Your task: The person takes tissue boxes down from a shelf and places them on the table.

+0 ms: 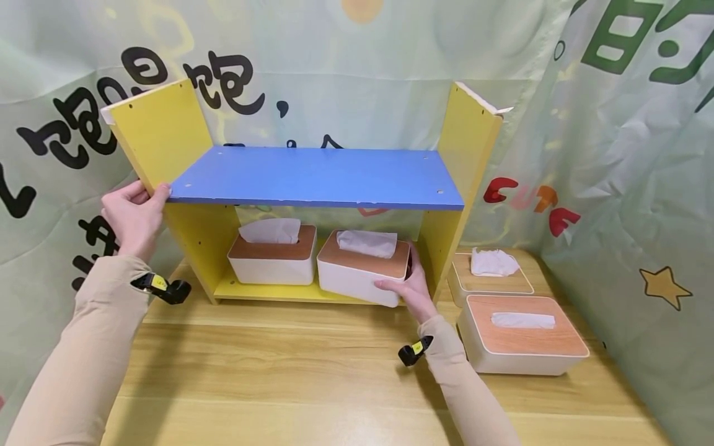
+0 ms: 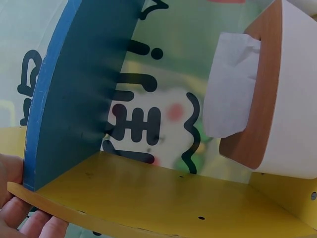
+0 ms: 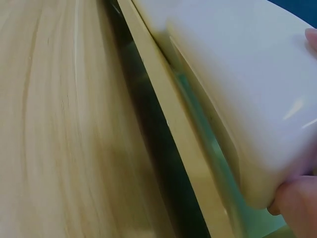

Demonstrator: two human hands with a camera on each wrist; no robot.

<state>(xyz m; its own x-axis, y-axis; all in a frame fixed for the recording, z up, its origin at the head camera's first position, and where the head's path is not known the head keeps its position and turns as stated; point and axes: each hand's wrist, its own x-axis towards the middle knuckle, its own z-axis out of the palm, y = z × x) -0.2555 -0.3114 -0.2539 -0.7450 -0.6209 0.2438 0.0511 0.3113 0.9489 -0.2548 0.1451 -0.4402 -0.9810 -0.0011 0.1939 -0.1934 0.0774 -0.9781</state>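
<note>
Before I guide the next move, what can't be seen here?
Left hand, left wrist view: partly outside left edge.
Right hand, right wrist view: partly outside right edge.
Near side of rear tissue box, head view: mostly hidden by front tissue box.
Back of held tissue box, head view: hidden by its lid.

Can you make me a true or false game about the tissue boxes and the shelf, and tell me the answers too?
1. The right hand is holding a tissue box. True.
2. The upper board is red. False: the upper board is blue.
3. The left hand grips a yellow side panel. True.
4. All the boxes are in the shelf. False: a front box and a back box stand on the table, to the right.
</note>
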